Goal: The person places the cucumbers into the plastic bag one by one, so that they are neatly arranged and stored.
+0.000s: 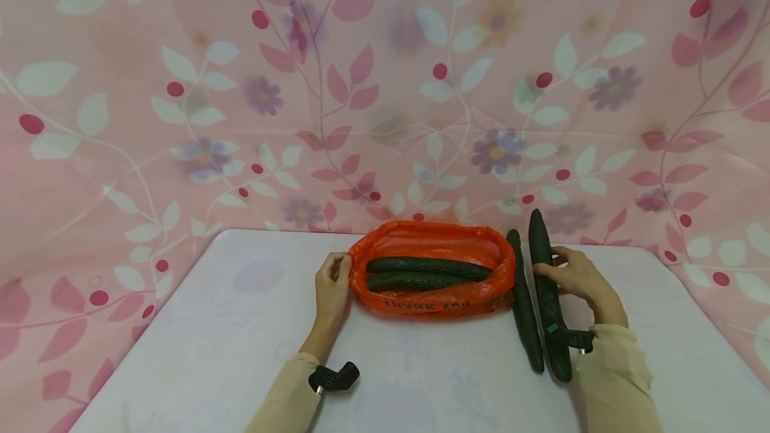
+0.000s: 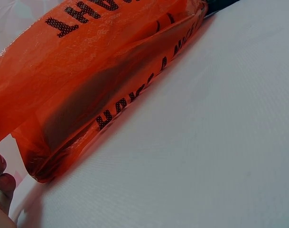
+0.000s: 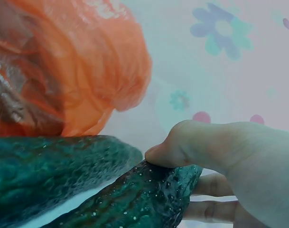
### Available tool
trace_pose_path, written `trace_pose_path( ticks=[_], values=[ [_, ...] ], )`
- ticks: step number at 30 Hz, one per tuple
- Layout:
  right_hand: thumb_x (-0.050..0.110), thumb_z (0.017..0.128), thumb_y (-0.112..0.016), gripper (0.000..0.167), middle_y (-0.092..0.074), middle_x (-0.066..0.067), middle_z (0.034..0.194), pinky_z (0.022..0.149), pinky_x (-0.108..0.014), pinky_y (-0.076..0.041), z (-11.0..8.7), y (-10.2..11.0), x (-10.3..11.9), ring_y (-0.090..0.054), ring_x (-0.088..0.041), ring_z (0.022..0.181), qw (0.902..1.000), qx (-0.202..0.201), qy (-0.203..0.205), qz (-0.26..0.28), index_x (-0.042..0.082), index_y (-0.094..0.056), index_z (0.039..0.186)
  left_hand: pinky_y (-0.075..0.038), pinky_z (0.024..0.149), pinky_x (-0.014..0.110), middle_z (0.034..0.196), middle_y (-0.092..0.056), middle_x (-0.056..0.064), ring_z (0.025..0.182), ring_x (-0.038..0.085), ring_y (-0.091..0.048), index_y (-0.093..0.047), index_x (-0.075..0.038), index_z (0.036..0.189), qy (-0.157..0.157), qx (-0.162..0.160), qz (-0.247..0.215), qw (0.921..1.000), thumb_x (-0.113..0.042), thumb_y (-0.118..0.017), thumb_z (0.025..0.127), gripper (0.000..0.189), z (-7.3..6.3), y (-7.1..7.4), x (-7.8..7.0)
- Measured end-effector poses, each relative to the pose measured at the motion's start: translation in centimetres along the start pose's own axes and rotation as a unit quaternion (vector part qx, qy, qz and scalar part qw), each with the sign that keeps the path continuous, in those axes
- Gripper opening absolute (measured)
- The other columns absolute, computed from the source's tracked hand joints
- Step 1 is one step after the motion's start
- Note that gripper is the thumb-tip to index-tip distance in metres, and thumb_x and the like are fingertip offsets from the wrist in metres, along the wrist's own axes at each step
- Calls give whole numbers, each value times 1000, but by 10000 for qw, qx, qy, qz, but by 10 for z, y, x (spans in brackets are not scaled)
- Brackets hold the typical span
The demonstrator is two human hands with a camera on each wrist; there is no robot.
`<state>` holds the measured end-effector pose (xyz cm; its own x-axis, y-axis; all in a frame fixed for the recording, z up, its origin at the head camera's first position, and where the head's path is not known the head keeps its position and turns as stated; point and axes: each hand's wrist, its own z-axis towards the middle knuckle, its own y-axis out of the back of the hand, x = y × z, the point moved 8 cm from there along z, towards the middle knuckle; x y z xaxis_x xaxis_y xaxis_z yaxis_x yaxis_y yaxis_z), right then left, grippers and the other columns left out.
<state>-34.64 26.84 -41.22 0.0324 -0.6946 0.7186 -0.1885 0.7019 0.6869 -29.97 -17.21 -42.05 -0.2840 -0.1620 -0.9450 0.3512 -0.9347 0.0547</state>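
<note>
An orange plastic bag with black lettering sits with its mouth spread wide, two dark green cucumbers lying side by side inside. My left hand pinches the bag's left rim; its fingertips show at the edge of the left wrist view. On the bag's right, one cucumber lies lengthwise close against it. Just right of that, my right hand grips another cucumber near its far end. In the right wrist view the thumb presses on top, with other fingers around the far side.
A white table with a faint floral pattern bears everything. Behind its far edge hangs a pink floral cloth. Black wrist cameras are strapped over both pale sleeves, the right one overlapping the gripped cucumber in the head view.
</note>
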Motion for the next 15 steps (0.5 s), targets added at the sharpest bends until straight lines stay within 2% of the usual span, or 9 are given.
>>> trace_pose_path(
  ticks=[3, 10, 15],
  values=[
    [36, 91, -59, 74, -46, -35, 121, 70, -38, -57, -2, 4, 5, -65, -20, 79, 9999, -114, 32, 30, -12, -29, 140, -47, 71, 13, 91, -64, 18, 76, 2, -56, -63, 7, 101, -99, -36, 43, 9999, -9, -55, 95, 18, 1, 0, 1],
    [38, 92, -58, 74, -46, -34, 122, 73, -40, -57, -7, 16, 17, -69, -21, 76, 9987, -447, 230, 55, -9, -30, 141, -48, 71, 12, 90, -64, 12, 77, 4, -57, -65, 0, 100, -104, -216, -4, 9997, -17, -57, 95, 19, 9, 0, 32],
    [38, 92, -58, 72, -48, -33, 120, 69, -36, -57, -11, 25, 23, -68, -22, 79, 9960, -782, 408, 120, -8, -32, 141, -49, 71, 14, 90, -65, 11, 78, 5, -58, -65, -1, 100, -218, -273, -6, 9994, -18, -57, 95, 19, 9, 0, 32]
  ],
)
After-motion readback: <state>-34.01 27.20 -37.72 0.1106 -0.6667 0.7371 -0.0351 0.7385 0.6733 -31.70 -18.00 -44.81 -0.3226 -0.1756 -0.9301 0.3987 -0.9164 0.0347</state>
